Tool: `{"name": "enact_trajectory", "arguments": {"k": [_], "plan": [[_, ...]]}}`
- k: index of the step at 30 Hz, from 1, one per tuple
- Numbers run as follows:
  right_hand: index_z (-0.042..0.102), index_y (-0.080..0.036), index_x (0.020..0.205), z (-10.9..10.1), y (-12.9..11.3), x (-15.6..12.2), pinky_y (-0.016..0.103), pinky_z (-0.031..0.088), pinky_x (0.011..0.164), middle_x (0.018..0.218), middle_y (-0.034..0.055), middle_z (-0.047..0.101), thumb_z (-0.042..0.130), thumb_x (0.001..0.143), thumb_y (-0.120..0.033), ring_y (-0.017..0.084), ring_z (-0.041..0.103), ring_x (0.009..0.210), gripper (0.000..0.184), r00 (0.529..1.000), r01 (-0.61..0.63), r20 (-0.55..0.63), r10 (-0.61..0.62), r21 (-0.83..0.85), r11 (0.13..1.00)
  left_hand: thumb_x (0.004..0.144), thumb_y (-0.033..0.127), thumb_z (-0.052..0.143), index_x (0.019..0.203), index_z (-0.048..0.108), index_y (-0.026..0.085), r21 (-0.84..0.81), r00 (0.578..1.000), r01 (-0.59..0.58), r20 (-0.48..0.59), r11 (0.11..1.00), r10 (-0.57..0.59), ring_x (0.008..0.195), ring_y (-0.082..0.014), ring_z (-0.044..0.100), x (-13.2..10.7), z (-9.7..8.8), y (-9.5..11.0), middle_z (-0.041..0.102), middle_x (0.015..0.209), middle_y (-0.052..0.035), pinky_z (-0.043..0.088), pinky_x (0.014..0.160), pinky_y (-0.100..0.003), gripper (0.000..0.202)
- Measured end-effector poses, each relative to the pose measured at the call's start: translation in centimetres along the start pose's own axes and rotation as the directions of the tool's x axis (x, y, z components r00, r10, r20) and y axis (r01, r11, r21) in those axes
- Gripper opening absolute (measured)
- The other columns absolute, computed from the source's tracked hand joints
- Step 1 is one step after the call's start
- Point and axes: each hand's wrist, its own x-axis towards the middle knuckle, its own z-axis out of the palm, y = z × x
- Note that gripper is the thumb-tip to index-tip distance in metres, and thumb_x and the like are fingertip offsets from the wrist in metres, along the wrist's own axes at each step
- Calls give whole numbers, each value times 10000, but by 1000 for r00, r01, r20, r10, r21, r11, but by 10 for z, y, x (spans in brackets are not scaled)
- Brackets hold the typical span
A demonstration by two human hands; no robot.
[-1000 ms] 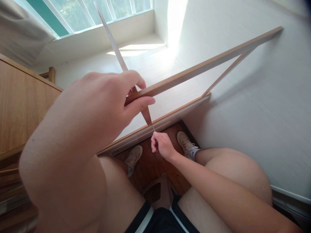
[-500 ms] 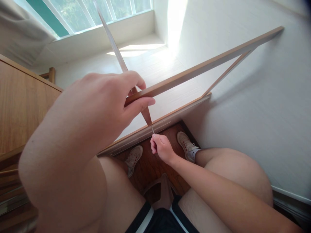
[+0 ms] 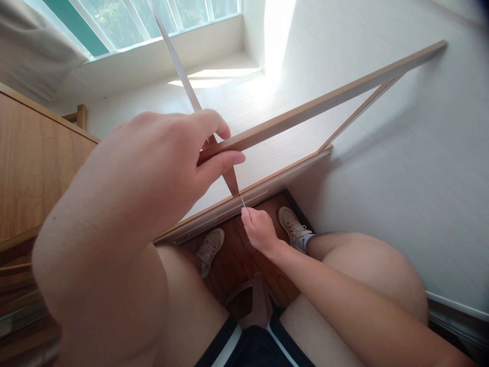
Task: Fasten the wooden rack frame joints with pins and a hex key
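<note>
My left hand is closed around the near end of a long wooden bar, thumb below and fingers above. Under that hand a second wooden bar crosses it, running from the window side down to a tapered end. My right hand is closed on a thin metal rod, pinched between thumb and fingers. The rod's far tip meets the tapered wood end; the rest of it is hidden in my fist. Below the bars runs a white panel edge with wooden trim.
A slanting wooden strut joins the long bar to the panel on the right. At left stands a wooden cabinet. A white wall is on the right, and a window lies ahead. Below me is a brown plastic stool.
My right hand has turned and shifted slightly right with the metal rod, its fingers now curled tighter. My left hand and the bars stay nearly in place.
</note>
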Motion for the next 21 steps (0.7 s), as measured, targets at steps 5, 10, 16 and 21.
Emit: {"name": "enact_trajectory", "arguments": {"k": [5,10,16,21], "plan": [[625,-199,744,-1,-1,0,313,224,622,658,28,640,324,1079,-344,161,526,606,473,999,-3,32,7,-122,992,935,653,455,1050,692,332,38,1000,-11,-15,999,12,795,-277,654,-1,1,-1,613,734,-3,495,843,-467,415],[678,-194,816,-4,-4,0,310,243,622,757,69,726,320,1084,-341,188,610,658,471,998,7,59,7,-227,974,948,665,416,1070,683,343,72,1000,-26,-12,997,27,724,-268,606,-1,1,-2,641,762,-16,439,730,-419,436],[729,-191,888,-6,-6,2,292,310,632,833,107,775,349,1080,-347,219,678,702,454,995,15,97,19,-338,941,946,677,397,1052,688,376,77,1000,-11,-9,997,12,709,-286,587,-2,-1,-2,639,755,-28,396,697,-421,432],[746,-187,913,-7,-9,3,299,355,651,865,133,786,349,1077,-341,248,712,732,456,993,2,106,41,-376,927,945,662,421,1081,700,331,60,1000,-15,-7,998,16,727,-302,622,-2,-2,-2,646,754,-36,429,746,-443,454]]}}
